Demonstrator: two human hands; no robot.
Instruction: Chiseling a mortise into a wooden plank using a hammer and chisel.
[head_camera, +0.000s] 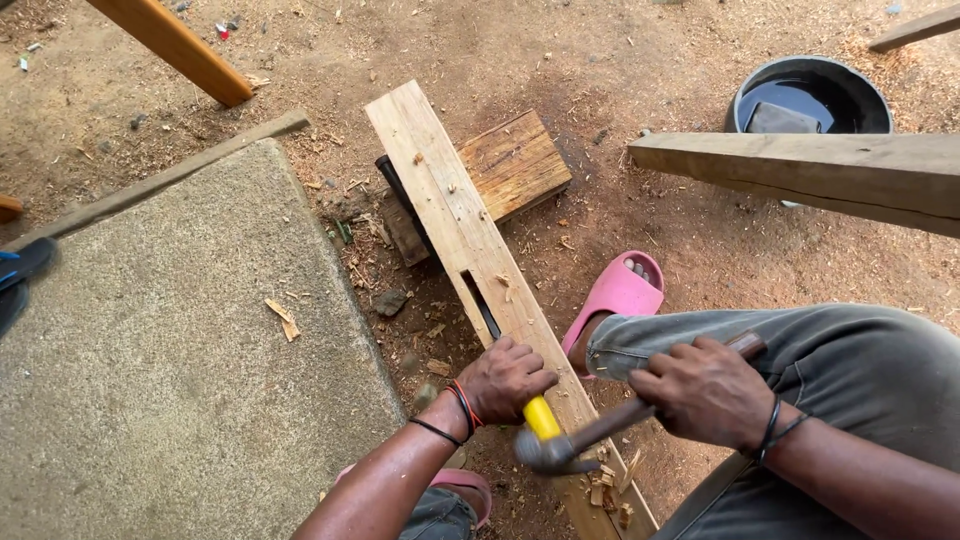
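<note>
A long pale wooden plank (450, 200) lies on the dirt, running from the upper middle down toward me, with a narrow slot (482, 303) cut through it. My left hand (505, 380) grips a yellow-handled chisel (541, 417) standing on the plank near its lower end. My right hand (705, 390) holds a hammer by its brown handle, and the metal hammer head (548, 455) is at the chisel's butt. Wood chips (608, 490) lie on the plank just below the chisel.
A short block of wood (510, 165) props the plank up. A concrete slab (170, 350) fills the left. A black bucket of water (810, 95) sits top right behind a heavy beam (800, 170). My foot in a pink slipper (618, 292) rests beside the plank.
</note>
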